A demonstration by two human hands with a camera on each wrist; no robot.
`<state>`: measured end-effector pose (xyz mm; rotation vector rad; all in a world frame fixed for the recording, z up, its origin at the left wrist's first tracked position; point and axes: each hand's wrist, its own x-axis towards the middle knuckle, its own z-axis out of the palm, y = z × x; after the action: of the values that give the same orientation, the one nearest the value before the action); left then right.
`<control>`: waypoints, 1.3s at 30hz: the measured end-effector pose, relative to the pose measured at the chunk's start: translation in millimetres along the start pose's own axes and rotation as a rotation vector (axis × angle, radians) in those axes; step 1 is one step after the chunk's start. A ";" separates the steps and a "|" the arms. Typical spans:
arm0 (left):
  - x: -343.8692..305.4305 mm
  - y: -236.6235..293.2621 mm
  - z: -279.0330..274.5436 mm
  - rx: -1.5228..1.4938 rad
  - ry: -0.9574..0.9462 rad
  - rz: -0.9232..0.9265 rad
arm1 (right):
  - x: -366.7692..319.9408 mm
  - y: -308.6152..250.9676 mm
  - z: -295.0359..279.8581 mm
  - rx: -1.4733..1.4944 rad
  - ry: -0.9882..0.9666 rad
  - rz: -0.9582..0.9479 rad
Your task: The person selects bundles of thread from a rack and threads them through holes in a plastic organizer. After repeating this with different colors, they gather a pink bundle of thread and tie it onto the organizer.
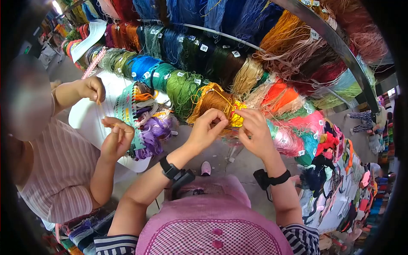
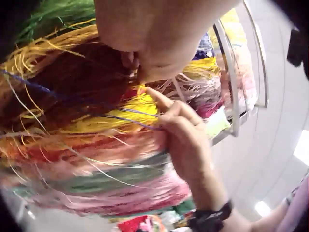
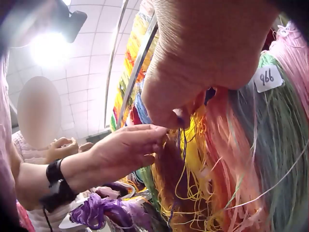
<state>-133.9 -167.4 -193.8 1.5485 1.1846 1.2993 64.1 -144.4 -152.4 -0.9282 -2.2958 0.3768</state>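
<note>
My right hand (image 1: 255, 131) pinches a dark blue thread (image 2: 137, 110) between thumb and fingertips; strands of it run off to the side in the left wrist view and hang down in the right wrist view. My left hand (image 1: 208, 129) has its thumb and index finger pinched together, fingertips right beside the right hand's, at the thread. What lies between these left fingertips is mostly hidden. Both hands are in front of a brown skein (image 1: 216, 101) and a bright yellow skein (image 1: 238, 115) with loose loops.
Skeins of many colours hang in rows on a rack with a metal rail (image 1: 340, 46). To the left, another person (image 1: 63, 157) holds a fine strand over a white board; a green holed card (image 1: 126, 110) and purple threads (image 1: 155, 131) are there. More threads cover a table (image 1: 335, 212) at right.
</note>
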 end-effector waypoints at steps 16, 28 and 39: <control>31.2 -13.8 0.0 0.116 0.220 -0.253 | 13.2 -1.7 -2.8 -0.059 -0.062 -0.061; 163.3 50.1 -166.6 0.122 0.629 0.228 | -28.9 -46.3 -32.2 0.875 0.153 0.583; 266.0 60.0 -223.1 0.013 0.666 0.358 | -84.4 -79.2 -44.5 0.914 0.590 1.017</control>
<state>-331.7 72.7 -28.5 1.4163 1.3356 2.1605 98.4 -258.8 -118.8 -1.3521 -0.7921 1.2283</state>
